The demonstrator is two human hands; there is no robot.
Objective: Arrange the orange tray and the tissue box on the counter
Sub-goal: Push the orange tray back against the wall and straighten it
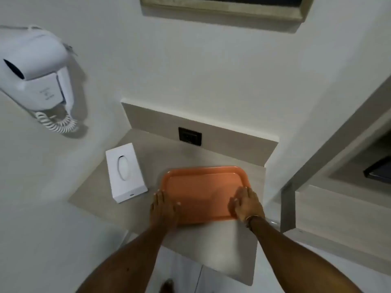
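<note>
An empty orange tray [203, 187] lies flat on the beige counter [160, 157], toward its right side. My left hand [164, 209] rests on the tray's near left corner, fingers spread along the rim. My right hand [246, 205] lies flat on the near right corner, thumb inside the tray. Both hands hold the near edge. A white tissue box [124, 172] lies flat to the left of the tray, apart from it, with its oval slot facing up.
A white hair dryer [36, 75] with a coiled cord hangs on the left wall. A black wall socket [190, 136] sits in the backsplash behind the tray. A shelf unit [338, 187] stands right of the counter. Floor shows below the counter's front edge.
</note>
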